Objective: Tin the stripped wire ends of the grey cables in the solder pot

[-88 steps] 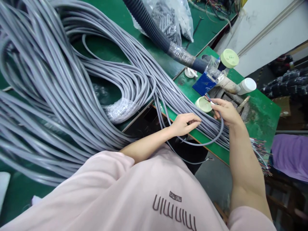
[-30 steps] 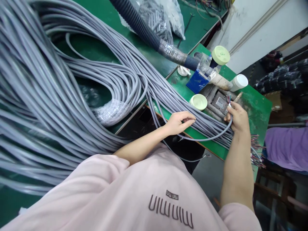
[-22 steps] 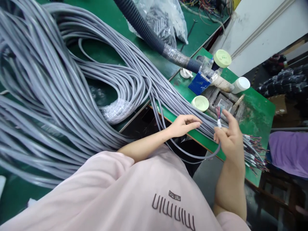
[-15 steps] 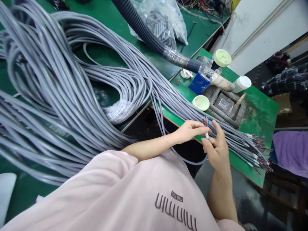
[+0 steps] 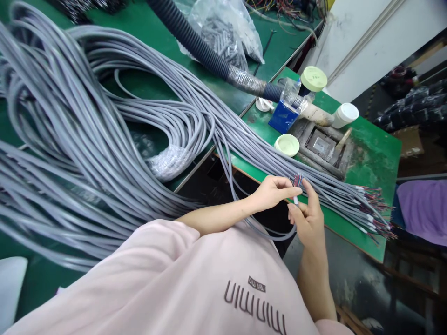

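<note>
My left hand (image 5: 277,191) pinches the end of one grey cable near its fanned, coloured wires (image 5: 298,179). Just below those wires a white sleeve (image 5: 295,200) shows around the cable end. My right hand (image 5: 308,211) is closed on the grey cable under the sleeve, with its index finger raised beside the wires. From there the cable (image 5: 279,238) loops down and back to the left. Beyond my hands lies a long bundle of grey cables (image 5: 251,142), whose stripped ends (image 5: 375,214) show coloured wires and white sleeves.
Large grey cable coils (image 5: 70,116) cover the left table. A black ribbed hose (image 5: 195,37) reaches a blue box (image 5: 283,116) beside a grimy square pot (image 5: 323,144). Round tubs (image 5: 345,114) and a pale green lid (image 5: 287,145) stand around it. A plastic bag (image 5: 223,32) lies behind.
The wires at the cable end look more spread out between my fingers. Both hands still hold the same cable, and the whole view has shifted slightly.
</note>
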`<state>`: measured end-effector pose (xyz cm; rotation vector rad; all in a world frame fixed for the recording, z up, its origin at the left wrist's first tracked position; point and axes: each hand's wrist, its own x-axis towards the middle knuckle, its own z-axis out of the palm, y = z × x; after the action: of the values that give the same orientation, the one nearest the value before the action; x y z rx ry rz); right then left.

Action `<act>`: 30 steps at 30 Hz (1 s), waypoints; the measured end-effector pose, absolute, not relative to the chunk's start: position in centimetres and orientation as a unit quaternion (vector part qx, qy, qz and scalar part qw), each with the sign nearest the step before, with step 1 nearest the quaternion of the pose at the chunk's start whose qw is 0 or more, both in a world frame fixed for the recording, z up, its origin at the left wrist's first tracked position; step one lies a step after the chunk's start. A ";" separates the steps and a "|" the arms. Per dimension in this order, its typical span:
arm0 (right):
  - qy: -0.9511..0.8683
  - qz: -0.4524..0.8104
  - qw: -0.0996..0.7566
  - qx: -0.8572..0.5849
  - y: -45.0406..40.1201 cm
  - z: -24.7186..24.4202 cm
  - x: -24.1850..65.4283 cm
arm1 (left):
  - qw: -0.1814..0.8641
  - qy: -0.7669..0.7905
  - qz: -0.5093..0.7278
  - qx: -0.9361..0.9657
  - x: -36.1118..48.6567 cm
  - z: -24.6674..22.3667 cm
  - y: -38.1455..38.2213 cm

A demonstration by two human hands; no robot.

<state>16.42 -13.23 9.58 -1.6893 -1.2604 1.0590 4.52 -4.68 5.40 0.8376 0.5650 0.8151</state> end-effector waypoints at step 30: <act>-0.418 0.460 0.138 -0.772 -26.7 -0.4 22.5 | 0.206 0.339 0.212 0.893 1.5 4.3 -3.4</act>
<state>22.52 -26.71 -0.44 -2.2314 -1.2083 1.3290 1.47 -3.42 4.34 2.4882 0.9452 0.5901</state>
